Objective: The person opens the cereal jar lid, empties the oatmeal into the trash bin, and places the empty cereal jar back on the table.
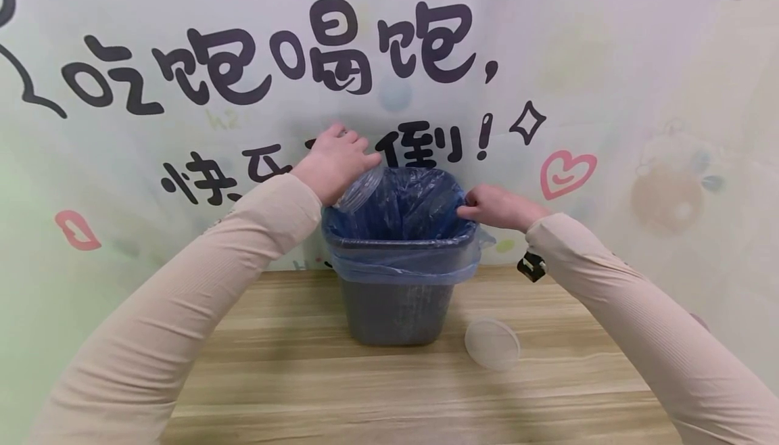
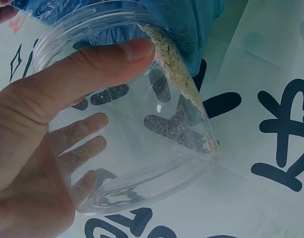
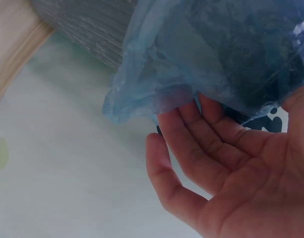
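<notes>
My left hand point(image 1: 333, 164) grips a clear plastic jar point(image 1: 365, 189), tilted with its mouth toward a grey trash bin point(image 1: 398, 313). In the left wrist view, pale oat-like flakes point(image 2: 174, 64) lie along one inner side of the jar point(image 2: 156, 144), and the thumb crosses its wall near the mouth. A blue trash bag point(image 1: 404, 269) lines the bin, folded over the rim. At the bin's right rim, my right hand point(image 1: 498, 207) holds the bag's edge, thumb on the inner side. Its fingers curl beneath the blue plastic point(image 3: 166, 54) in the right wrist view. The bin's bottom is hidden.
A round translucent lid point(image 1: 493, 345) lies on the wood-grain table point(image 1: 274, 377), right of the bin. Behind stands a wall covering point(image 1: 645, 80) with large black characters and pink hearts. A small black object point(image 1: 531, 267) shows by the right wrist.
</notes>
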The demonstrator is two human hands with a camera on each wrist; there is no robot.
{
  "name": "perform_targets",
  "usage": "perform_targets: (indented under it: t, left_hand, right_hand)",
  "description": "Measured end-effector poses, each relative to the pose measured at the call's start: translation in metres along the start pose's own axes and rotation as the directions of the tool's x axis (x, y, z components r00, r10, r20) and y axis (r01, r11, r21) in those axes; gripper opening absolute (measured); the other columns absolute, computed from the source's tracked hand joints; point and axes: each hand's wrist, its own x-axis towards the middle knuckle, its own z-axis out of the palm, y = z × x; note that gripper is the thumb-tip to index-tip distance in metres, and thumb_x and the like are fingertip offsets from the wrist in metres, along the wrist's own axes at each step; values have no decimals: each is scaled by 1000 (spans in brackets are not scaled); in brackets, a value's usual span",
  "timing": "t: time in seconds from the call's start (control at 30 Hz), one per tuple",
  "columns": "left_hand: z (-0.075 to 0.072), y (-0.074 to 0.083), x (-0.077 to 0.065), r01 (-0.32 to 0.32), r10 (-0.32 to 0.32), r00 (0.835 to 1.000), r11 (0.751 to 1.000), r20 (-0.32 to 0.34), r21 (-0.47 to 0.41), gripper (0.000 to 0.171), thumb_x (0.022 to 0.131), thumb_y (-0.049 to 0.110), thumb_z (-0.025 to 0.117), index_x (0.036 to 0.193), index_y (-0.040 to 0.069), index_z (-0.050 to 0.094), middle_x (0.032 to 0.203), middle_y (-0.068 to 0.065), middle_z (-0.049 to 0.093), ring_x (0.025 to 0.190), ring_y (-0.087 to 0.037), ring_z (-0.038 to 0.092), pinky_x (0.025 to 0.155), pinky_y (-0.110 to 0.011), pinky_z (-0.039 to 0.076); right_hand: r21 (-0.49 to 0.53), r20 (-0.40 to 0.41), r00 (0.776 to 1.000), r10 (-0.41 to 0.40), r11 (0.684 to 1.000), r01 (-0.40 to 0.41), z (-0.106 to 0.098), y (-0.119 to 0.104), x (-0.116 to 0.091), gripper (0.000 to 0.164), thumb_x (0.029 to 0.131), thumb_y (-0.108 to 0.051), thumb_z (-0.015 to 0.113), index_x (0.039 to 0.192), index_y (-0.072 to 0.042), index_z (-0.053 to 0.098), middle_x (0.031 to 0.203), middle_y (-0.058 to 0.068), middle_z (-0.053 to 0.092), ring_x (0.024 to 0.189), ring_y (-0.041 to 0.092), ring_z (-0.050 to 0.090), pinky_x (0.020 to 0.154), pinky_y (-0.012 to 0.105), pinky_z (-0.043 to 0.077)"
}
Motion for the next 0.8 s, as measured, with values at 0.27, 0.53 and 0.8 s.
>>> perform_targets:
  t: [0.27,0.53,0.8]
  left_hand:
    - [0,1,-1,4,-4,1000,1000,-3,30,86,69,15,85,141,17,38,135,-13,47,123,-32,43,103,-47,28]
    - [-1,1,-1,3,-3,1000,999,-2,36,90,67,21,87,142,17,37,135,-13,46,122,-33,42,102,-47,29]
    - [0,3,4,-1,0,1000,999,16,52,87,69,16,85,142,19,38,136,-11,46,123,-30,42,104,-46,27]
  right_hand:
    - [-5,-7,1000,-7,1000,7,1,-1,1,31,93,-17,52,64,-10,45,60,0,42,55,13,38,54,27,33]
    - [1,-5,1000,3,1000,-3,0,0,1,30,93,-16,52,65,-10,46,60,0,42,55,14,38,54,27,33]
    - [-4,-6,1000,-1,1000,1,0,0,0,31,93,-17,53,64,-11,46,60,0,43,55,14,39,54,28,33]
